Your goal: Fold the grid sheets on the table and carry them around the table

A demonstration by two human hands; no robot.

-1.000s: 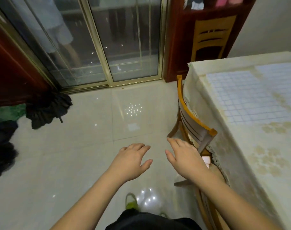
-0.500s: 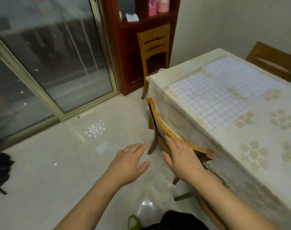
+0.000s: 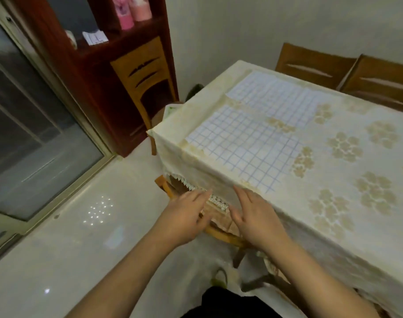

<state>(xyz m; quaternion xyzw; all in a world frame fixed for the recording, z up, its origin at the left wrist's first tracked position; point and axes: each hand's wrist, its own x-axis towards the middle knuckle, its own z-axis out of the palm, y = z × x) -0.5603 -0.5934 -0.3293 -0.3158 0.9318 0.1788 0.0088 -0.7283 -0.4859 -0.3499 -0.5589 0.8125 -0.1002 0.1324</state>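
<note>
Two grid sheets, near sheet (image 3: 242,145) and far sheet (image 3: 276,97), lie flat on the table (image 3: 368,203). Left hand (image 3: 184,216) and right hand (image 3: 256,216) hover empty, fingers straight, below the edge; best pinch the near sheet's corners evenly

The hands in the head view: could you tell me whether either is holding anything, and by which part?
Nothing is held. The left hand and right hand are open, fingers extended, at the table's near edge; the near grid sheet lies untouched.
</note>
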